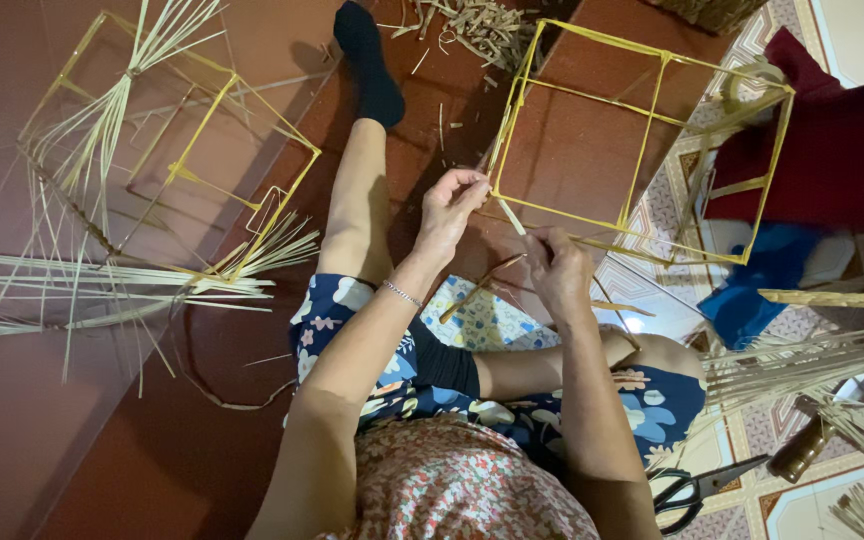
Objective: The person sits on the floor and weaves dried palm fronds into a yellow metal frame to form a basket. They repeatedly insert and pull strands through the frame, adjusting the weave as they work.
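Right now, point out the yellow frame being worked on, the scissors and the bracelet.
Yellow frame (658, 100): head view, on its middle crossbar.
Scissors (697, 487): head view, on the blades near the pivot.
Bracelet (402, 294): head view, on the chain across the left wrist.

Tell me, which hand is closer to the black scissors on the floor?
Right. The right hand is above the scissors on the same side; the left hand is farther across, by the yellow frame.

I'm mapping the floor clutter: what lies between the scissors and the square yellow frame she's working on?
In the head view, the right hand, forearm and bent knee lie between the scissors and the frame.
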